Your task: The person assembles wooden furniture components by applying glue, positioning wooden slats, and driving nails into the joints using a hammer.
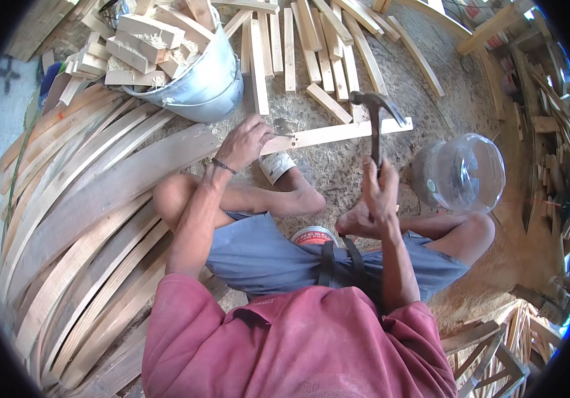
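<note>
A pale wooden strip lies crosswise in front of me, with a dark spot near its left part. My left hand is closed at the strip's left end, pinching what looks like a thin dark metal piece that points along the wood. My right hand grips a claw hammer by its dark handle. The hammer is held upright, and its head shows over the right part of the strip; I cannot tell whether they touch. Between my legs sits a small white and red tub, partly hidden by my shorts.
A bucket heaped with wood blocks stands at the far left. Long curved boards are stacked along my left. Several loose strips lie beyond my hands. A clear plastic container sits near my right knee.
</note>
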Tool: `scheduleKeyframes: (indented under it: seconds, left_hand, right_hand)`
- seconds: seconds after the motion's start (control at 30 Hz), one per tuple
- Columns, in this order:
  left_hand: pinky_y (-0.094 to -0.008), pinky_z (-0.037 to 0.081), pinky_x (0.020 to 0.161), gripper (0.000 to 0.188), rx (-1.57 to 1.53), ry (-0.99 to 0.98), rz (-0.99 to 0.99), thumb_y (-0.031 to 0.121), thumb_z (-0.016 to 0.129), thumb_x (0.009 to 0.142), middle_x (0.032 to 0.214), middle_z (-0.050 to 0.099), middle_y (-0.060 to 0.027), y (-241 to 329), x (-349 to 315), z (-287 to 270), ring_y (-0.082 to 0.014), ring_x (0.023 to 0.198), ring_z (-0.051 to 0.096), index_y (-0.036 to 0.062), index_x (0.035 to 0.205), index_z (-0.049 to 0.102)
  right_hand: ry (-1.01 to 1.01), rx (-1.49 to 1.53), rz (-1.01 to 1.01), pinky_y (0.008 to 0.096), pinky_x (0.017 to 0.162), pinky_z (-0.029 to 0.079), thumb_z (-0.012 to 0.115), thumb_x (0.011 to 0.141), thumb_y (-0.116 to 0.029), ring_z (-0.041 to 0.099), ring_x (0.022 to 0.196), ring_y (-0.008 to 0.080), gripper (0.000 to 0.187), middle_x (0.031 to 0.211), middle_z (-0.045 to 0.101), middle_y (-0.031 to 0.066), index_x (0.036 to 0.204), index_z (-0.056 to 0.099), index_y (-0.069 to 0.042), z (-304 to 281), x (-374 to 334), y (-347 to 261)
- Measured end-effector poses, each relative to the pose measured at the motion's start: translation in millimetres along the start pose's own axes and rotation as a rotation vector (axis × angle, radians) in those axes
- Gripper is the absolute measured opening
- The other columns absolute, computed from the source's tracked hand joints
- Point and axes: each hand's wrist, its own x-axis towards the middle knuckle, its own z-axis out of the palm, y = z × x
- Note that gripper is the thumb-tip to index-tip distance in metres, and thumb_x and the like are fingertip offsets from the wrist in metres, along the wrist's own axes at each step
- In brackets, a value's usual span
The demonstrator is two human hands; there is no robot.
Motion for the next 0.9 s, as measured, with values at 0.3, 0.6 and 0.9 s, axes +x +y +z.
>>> scheduleKeyframes:
  seconds: [0.3, 0.6, 0.9]
  left_hand:
    - [-0.0416, 0.054, 0.098, 0.009, 0.219, -0.045, 0.437, 0.007, 0.062, 0.092, 0.118, 0.066, -0.0119, 30, -8, 11, -0.0277, 0.115, 0.064, 0.0057, 0.101, 0.061]
    - [-0.0484, 0.056, 0.071, 0.013, 0.298, -0.003, -0.011, 0.017, 0.054, 0.098, 0.089, 0.069, -0.0223, 13, 32, 18, -0.0368, 0.079, 0.068, 0.0035, 0.098, 0.053]
    - [-0.0559, 0.055, 0.065, 0.021, 0.306, -0.152, -0.096, 0.024, 0.048, 0.099, 0.071, 0.068, -0.0259, 23, 89, 35, -0.0460, 0.069, 0.068, 0.0045, 0.104, 0.048]
  right_hand:
    - [0.377, 0.185, 0.206, 0.0304, 0.052, 0.038, 0.056, 0.103, -0.029, 0.044, 0.056, 0.0094, 0.032, 0.064, 0.049, 0.0001, 0.086, 0.057, -0.001, -16, -3, 104]
    - [0.626, -0.306, 0.426, 0.0547, 0.091, 0.046, 0.054, 0.097, -0.032, 0.064, 0.104, 0.0493, 0.043, 0.108, 0.067, 0.0329, 0.117, 0.056, 0.006, -36, 38, 159]
    - [0.105, -0.884, 0.583, 0.0546, 0.089, 0.051, 0.057, 0.095, -0.035, 0.067, 0.106, 0.0422, 0.040, 0.103, 0.070, 0.0247, 0.123, 0.054, -0.006, -81, 50, 225]
